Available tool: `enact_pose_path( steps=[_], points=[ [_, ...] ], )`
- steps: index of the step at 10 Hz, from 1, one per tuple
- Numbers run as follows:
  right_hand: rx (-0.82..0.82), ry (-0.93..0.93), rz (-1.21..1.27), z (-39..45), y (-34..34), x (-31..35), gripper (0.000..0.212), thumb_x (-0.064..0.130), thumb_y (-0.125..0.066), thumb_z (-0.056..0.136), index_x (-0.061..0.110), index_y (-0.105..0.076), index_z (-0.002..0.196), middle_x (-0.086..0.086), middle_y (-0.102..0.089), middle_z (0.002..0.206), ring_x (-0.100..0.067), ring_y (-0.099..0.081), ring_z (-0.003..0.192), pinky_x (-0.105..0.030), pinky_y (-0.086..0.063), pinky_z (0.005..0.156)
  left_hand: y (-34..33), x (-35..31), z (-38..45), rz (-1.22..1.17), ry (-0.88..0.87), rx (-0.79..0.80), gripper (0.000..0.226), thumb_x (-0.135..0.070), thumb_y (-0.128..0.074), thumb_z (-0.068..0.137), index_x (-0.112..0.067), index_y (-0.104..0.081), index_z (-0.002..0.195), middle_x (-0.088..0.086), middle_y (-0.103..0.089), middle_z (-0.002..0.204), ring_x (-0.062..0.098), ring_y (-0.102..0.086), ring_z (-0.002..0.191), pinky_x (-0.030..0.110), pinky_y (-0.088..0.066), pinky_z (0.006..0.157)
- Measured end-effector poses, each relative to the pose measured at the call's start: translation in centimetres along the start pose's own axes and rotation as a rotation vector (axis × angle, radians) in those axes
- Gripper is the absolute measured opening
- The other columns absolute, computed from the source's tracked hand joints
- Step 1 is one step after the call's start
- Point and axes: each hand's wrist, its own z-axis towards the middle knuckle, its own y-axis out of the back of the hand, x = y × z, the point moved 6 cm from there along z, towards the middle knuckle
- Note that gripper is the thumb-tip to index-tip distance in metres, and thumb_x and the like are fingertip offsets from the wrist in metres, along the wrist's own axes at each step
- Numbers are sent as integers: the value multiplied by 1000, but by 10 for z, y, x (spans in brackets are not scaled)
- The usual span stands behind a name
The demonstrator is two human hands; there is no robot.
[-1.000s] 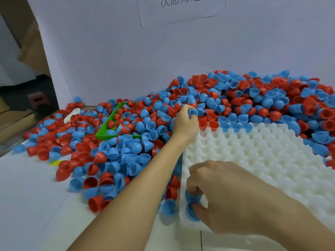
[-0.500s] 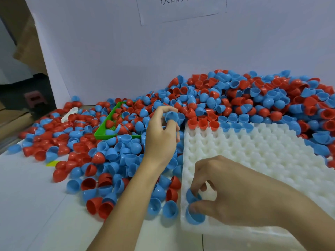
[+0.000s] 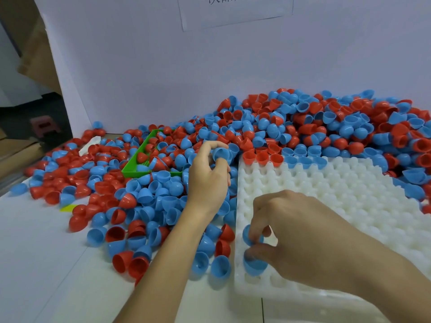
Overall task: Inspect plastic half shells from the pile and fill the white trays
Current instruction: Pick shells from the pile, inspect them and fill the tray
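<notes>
Where the white worktop [image 3: 35, 252] meets the white backboard [image 3: 163, 66], a paper notice [image 3: 238, 10] is fixed high on the board, its print cut off by the frame. Brown cardboard [image 3: 35, 54] and a dark gap lie beyond the board's left edge. A large pile of red and blue half shells [image 3: 326, 127] runs along the board and spills forward across the worktop.

Containers: a green tray [image 3: 137, 169] sits half buried in the pile, holding several red and blue shells. A white tray [image 3: 338, 201] of moulded cups lies at the right (its far and right edges overlapped by the pile). Its far row holds three red shells [image 3: 262, 158] followed by blue ones; most cups are unfilled.

Hands: the left hand [image 3: 207, 180] is raised over the pile, fingers pinching one blue half shell [image 3: 220, 153]. The right hand [image 3: 303, 236] is at the tray's near left corner, fingers closed on a blue shell [image 3: 248, 234], just beyond another blue shell [image 3: 254, 266] seated in a cup.
</notes>
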Motion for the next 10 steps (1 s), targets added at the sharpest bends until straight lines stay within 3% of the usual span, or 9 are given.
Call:
enact_pose_path(
  steps=[1, 2, 6, 8, 10],
  points=[
    [9, -6, 21, -1, -3, 1, 21, 54, -74, 72, 34, -67, 74, 21, -50, 69, -7, -58, 71, -32, -54, 67, 1, 2, 1, -2, 10, -6, 23, -2, -45, 100, -19, -60, 99, -2, -54, 64, 5, -47, 49, 18, -44, 50],
    [-16, -22, 23, -1, -3, 0, 22, 54, -72, 67, 32, -67, 72, 22, -51, 66, -8, -59, 66, -34, -56, 64, 0, 3, 1, -2, 11, -3, 25, -1, -45, 99, -21, -59, 98, -2, -55, 65, 5, -48, 51, 18, -43, 50],
    [84, -22, 34, -4, 2, 11, 19, 43, -73, 81, 23, -72, 81, 13, -58, 80, -14, -62, 77, -36, -55, 74, 0, 4, 0, 1, 14, 1, 24, -1, -45, 100, -20, -59, 97, -5, -56, 64, 5, -49, 52, 19, -45, 49],
    [79, 5, -62, -2, 1, 18, 31, 44, -63, 85, 17, -58, 71, 10, -45, 79, -13, -47, 65, -32, -41, 59, 0, 2, 0, 0, 3, 8, 22, -2, -45, 100, -18, -59, 97, -2, -54, 64, 5, -47, 51, 19, -43, 48],
    [61, -9, -42, -6, 0, 16, 24, 42, -67, 83, 19, -68, 77, 9, -54, 79, -14, -58, 72, -38, -53, 70, 1, 3, 0, 5, -2, 1, 21, -2, -46, 100, -17, -60, 97, -2, -54, 63, 7, -46, 51, 20, -43, 47]
  ],
)
